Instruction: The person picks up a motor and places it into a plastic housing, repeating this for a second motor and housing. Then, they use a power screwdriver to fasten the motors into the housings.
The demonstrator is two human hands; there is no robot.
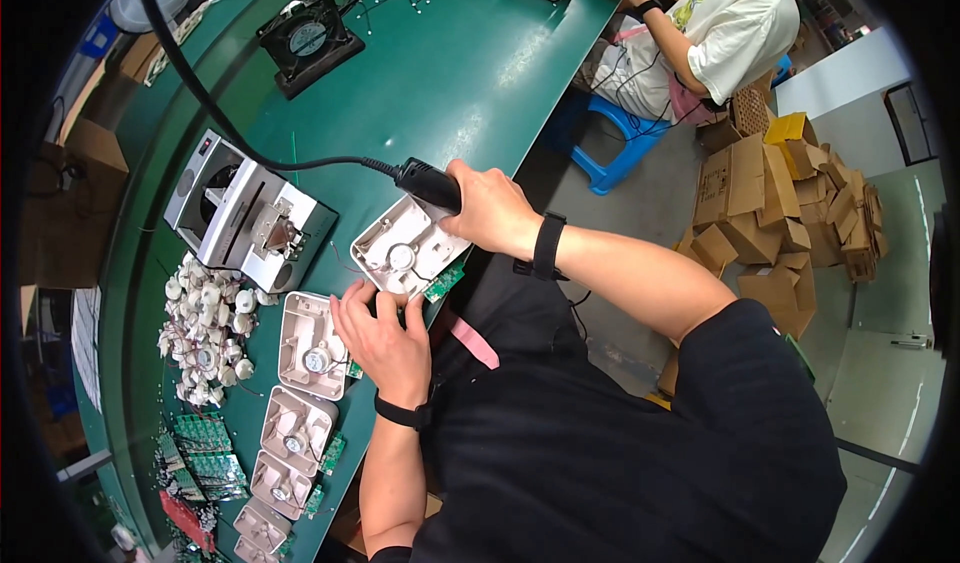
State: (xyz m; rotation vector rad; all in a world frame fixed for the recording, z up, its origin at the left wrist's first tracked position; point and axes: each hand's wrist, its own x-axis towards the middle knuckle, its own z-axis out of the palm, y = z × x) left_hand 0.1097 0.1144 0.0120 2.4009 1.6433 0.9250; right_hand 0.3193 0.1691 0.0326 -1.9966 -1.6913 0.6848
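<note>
Housing (428, 246), pale and open-topped, is seen in the head view on the green worktop (430, 93), close to its edge. A round speaker (401, 257) is set inside it, and a small green board (445, 282) is placed just beside its lower right. A black corded tool (428, 185) is gripped by the right hand (492, 210), the fingers closed around its body; its tip is hidden. The left hand (383, 335) is held half open, fingers spread and bent at the housing's near wall; whether the wall is pinched cannot be told.

Below and to the left, more housings (300, 328) are lined up along the worktop's edge. Beside the row, white round parts (205, 333) are heaped, and green panels (208, 448) are laid lower down. A grey machine (240, 215) is placed left of the housing, and a black fan (305, 41) is set farther off. At the upper right, a co-worker (745, 23) is seated on a blue stool (612, 148), and cartons (740, 178) are piled nearby.
</note>
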